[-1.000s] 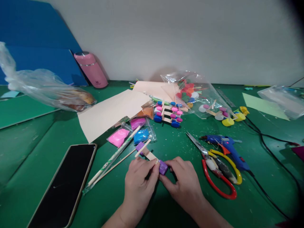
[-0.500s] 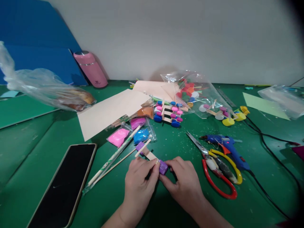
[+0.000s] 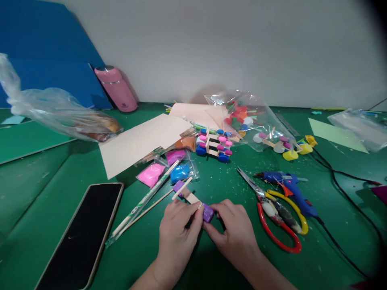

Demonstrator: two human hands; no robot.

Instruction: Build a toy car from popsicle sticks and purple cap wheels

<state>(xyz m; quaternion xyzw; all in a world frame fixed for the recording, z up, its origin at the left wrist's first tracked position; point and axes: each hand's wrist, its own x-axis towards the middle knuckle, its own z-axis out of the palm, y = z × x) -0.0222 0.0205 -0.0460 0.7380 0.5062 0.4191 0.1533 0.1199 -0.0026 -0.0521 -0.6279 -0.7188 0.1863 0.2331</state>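
Observation:
Between my hands is a small wooden stick piece (image 3: pixel 191 197) with a crosswise stick and a purple block (image 3: pixel 178 187) at its far end. A second purple block (image 3: pixel 207 212) is at its near end. My left hand (image 3: pixel 180 229) pinches the near end of the wooden piece beside this block. My right hand (image 3: pixel 232 227) has thumb and forefinger at the block's right side, gripping it. The fingertips hide part of the near end.
Pliers with red and yellow handles (image 3: pixel 279 237) and a blue glue gun (image 3: pixel 292 187) lie right. A phone (image 3: pixel 77 237) lies left. Ahead are clay packets (image 3: pixel 151 174), a wrapped stick (image 3: pixel 145 199), stick models (image 3: pixel 213 146), paper (image 3: pixel 136 143) and a pink bottle (image 3: pixel 117 89).

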